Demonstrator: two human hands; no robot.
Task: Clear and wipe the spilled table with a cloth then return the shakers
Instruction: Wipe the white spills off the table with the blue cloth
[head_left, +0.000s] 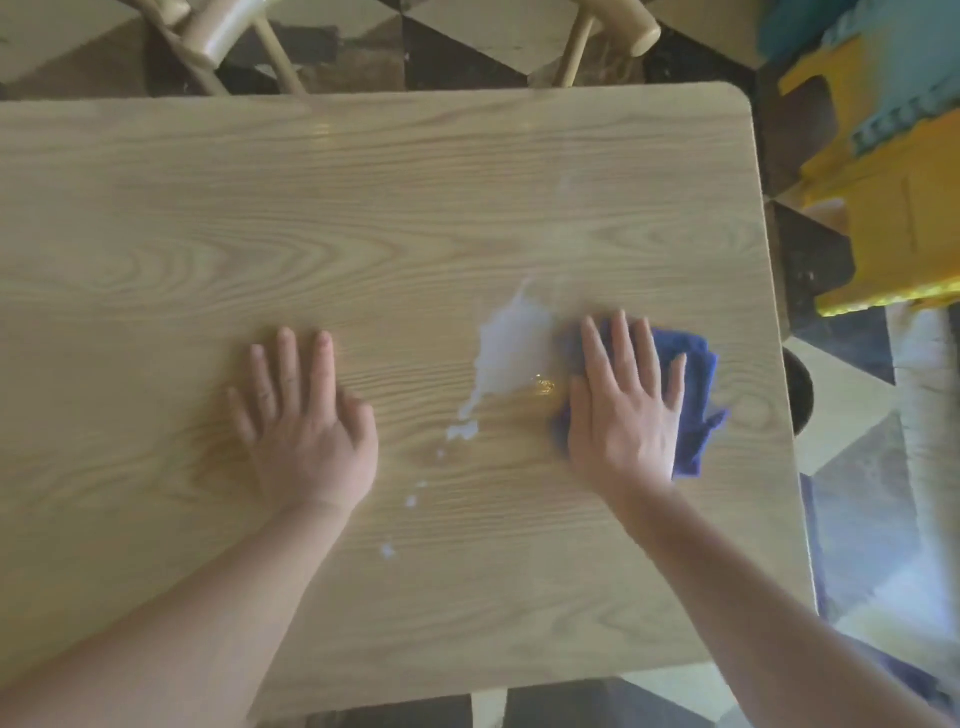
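Right hand (626, 410): flat, fingers spread, pressing blue cloth (693, 395) just right of white spill (511, 348).
Left hand (306, 421): flat on surface (208, 234), left of spill.

Both bare forearms reach forward from the near edge of the view, angled slightly towards each other. The left hand (304, 415) lies palm down, fingers straight and close together, thumb tucked against the side of the palm (its tip points forward and right). The left wrist is level with the forearm. The right hand (626, 402) is also palm down, fingers straight and spread a little wider, little finger splayed to the right, pressing flat on what lies beneath it. The right forearm comes in from the lower right corner; its outline is slightly blurred.
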